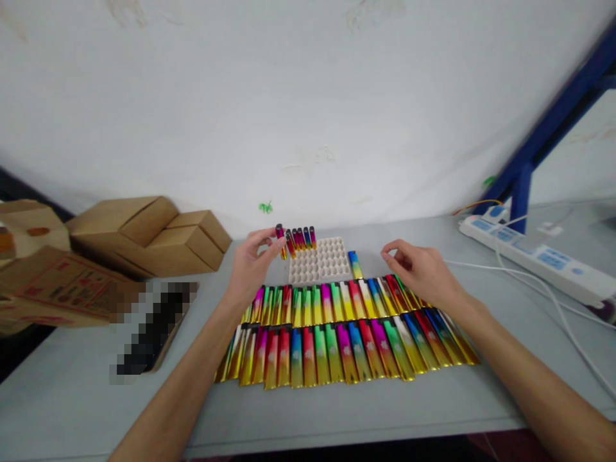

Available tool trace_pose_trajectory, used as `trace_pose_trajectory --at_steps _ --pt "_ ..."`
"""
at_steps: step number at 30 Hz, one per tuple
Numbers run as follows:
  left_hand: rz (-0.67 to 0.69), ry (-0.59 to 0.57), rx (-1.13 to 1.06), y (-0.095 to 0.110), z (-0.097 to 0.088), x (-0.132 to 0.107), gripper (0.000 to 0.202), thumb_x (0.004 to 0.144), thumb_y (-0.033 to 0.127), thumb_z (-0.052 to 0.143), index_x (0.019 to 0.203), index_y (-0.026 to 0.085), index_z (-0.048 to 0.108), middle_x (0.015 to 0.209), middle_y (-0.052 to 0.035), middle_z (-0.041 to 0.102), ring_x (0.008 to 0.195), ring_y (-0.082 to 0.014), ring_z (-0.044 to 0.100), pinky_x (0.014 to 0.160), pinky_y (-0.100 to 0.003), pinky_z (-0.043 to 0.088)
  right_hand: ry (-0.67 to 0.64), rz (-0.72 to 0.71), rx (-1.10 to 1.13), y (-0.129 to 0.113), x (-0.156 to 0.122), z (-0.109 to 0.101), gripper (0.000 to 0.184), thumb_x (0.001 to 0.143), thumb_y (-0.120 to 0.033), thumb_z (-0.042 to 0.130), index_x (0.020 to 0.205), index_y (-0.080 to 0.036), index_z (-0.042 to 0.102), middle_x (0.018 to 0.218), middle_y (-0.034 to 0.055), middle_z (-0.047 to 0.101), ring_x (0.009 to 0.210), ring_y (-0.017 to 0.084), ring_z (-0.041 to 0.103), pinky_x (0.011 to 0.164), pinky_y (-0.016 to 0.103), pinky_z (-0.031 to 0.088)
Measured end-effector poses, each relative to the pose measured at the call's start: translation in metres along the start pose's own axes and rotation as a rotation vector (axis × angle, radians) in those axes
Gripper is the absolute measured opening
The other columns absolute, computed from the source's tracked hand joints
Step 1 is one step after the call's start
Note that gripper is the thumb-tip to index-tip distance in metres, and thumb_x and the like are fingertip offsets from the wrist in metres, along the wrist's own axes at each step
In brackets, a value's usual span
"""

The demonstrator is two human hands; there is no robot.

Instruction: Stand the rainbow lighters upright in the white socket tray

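Note:
My left hand (256,260) is closed around a purple-and-gold lighter (281,241) with a black top, held upright at the left edge of a white tray (320,271) of round holes. Several more lighters (303,238) stand in the tray's back rows. To the tray's right lies a single blue-and-yellow lighter (355,264). Over the right end of the nearer rows hovers my right hand (418,266), fingers curled together and no object showing in them. Two long rows of shiny, gold-based lighters (332,353) lie side by side in front of the tray.
Cardboard boxes (158,237) stand at the left against the wall. A dark, pixelated flat object (156,333) lies on the grey table (337,417) left of my forearm. At the right are a white power strip (539,256), loose cables and a blue metal frame (522,186).

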State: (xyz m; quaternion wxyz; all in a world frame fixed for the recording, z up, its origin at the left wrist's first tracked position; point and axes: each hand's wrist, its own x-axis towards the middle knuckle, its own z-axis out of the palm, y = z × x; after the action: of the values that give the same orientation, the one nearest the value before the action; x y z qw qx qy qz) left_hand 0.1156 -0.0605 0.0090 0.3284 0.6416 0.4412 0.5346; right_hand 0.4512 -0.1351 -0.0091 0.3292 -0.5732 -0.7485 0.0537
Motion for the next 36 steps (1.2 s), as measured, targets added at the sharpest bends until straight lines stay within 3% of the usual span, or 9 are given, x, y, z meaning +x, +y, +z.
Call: trace_pose_trajectory --at_steps 4,9,12,17,23,36 --pt "0.067 -0.112 0.071 0.0 -0.005 0.012 0.037 0.078 0.041 0.082 0.105 0.016 0.073 0.102 -0.0085 0.073 0.087 -0.0183 0.066 0.074 -0.028 0.054 -0.007 0.012 -0.002 0.001 0.0 0.0 0.018 0.099 -0.032 0.053 0.102 -0.021 0.067 0.062 -0.0023 0.065 0.052 0.016 0.06 0.06 0.027 0.041" --pt "0.186 -0.282 0.497 0.002 -0.017 0.03 0.033 0.08 0.041 0.081 0.105 0.02 0.077 0.093 -0.004 0.075 0.066 -0.0134 0.057 0.066 -0.026 0.047 -0.016 0.021 0.002 0.002 -0.001 -0.001 0.019 0.1 -0.033 0.053 0.102 -0.021 0.067 0.062 -0.0027 0.065 0.053 0.016 0.06 0.06 0.027 0.041" --pt "0.27 -0.343 0.644 0.003 -0.02 0.042 0.032 0.08 0.04 0.08 0.106 0.022 0.078 0.092 -0.0035 0.074 0.064 -0.0138 0.054 0.066 -0.027 0.046 -0.022 0.023 0.01 0.002 -0.001 0.0 0.019 0.1 -0.033 0.052 0.102 -0.02 0.067 0.062 -0.0028 0.065 0.053 0.015 0.059 0.06 0.027 0.041" --pt "0.371 -0.458 0.658 -0.008 -0.017 0.058 0.032 0.084 0.048 0.075 0.102 0.021 0.077 0.115 -0.0096 0.068 0.092 -0.0212 0.064 0.082 -0.034 0.055 -0.037 0.028 0.003 0.003 -0.001 0.0 0.02 0.1 -0.033 0.052 0.102 -0.02 0.067 0.062 -0.0023 0.065 0.053 0.016 0.059 0.061 0.027 0.04" --pt "0.413 -0.488 0.731 -0.02 -0.017 0.066 0.04 0.086 0.052 0.073 0.106 0.018 0.076 0.118 -0.0122 0.06 0.104 -0.0259 0.062 0.096 -0.046 0.057 -0.036 0.032 -0.018 0.003 -0.001 0.0 0.021 0.099 -0.033 0.052 0.102 -0.02 0.067 0.063 -0.001 0.066 0.054 0.016 0.059 0.062 0.027 0.04" --pt "0.321 -0.508 0.582 -0.028 -0.019 0.074 0.049 0.081 0.064 0.073 0.102 0.02 0.077 0.116 -0.012 0.062 0.102 -0.0256 0.065 0.079 -0.041 0.063 -0.059 0.029 -0.021 0.006 -0.002 0.001 0.022 0.1 -0.033 0.051 0.101 -0.02 0.068 0.063 -0.0011 0.065 0.054 0.016 0.059 0.062 0.027 0.04"
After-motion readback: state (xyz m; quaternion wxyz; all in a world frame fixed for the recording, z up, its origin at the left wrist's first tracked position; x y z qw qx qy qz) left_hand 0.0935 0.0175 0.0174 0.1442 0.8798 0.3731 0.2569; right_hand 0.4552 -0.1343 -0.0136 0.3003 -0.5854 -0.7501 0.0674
